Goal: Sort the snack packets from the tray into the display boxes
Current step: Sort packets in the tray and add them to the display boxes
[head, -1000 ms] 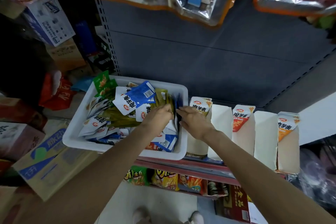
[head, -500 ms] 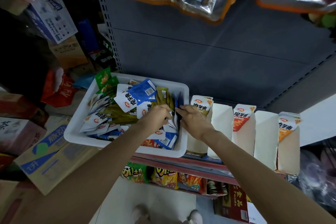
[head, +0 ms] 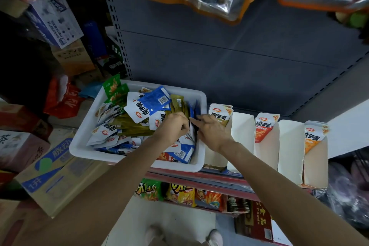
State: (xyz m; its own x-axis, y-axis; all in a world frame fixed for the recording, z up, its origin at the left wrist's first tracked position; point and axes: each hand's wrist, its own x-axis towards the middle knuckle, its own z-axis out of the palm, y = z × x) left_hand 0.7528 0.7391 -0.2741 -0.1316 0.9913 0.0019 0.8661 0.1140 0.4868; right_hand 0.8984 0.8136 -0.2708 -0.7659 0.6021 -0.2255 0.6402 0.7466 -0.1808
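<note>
White plastic tray [head: 83,142] on my shelf brims with snack packets [head: 139,114]. My left hand [head: 171,128] curls onto packets at its right end; my right hand [head: 211,132] pinches blue upright packets [head: 192,110] there. Display boxes [head: 265,142] stand just beside.

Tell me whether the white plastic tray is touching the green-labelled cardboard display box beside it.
Touching. The head view shows the white plastic tray with its right wall pressed against the green-labelled cardboard display box, no gap between them.
</note>
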